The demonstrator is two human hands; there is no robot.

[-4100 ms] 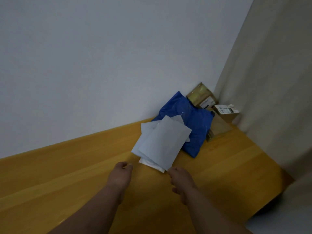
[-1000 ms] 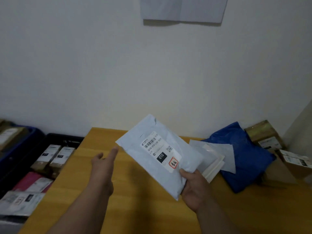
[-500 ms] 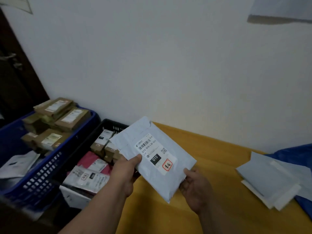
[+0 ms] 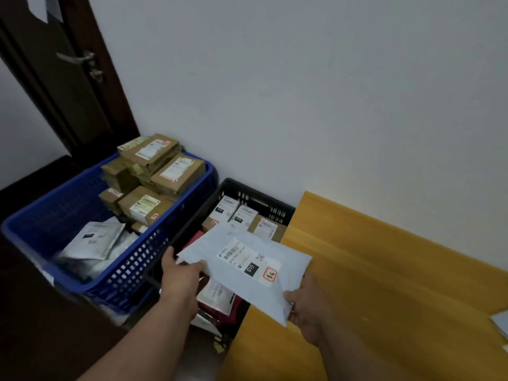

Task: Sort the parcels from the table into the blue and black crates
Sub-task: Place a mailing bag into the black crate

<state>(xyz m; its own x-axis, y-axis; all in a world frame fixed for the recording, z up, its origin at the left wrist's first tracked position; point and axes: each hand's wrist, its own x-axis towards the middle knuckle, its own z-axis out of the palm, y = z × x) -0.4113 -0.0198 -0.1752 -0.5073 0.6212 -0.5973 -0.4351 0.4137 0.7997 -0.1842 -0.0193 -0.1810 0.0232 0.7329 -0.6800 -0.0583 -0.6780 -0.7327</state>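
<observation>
Both hands grip the white mailer [image 4: 244,266]: left hand [image 4: 180,276] at its left edge, right hand [image 4: 308,305] at the near corner. It has come off the surface [image 4: 384,270] and now hangs over the black crate [image 4: 247,192], beside the blue crate [image 4: 137,270]. Drop looks imminent.

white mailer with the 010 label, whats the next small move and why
Probably lower the white plastic mailer bag into the black plastic crate and let go. Both the left hand and right hand hold it partly over that crate, where boxes carry similar 010 labels.
</observation>
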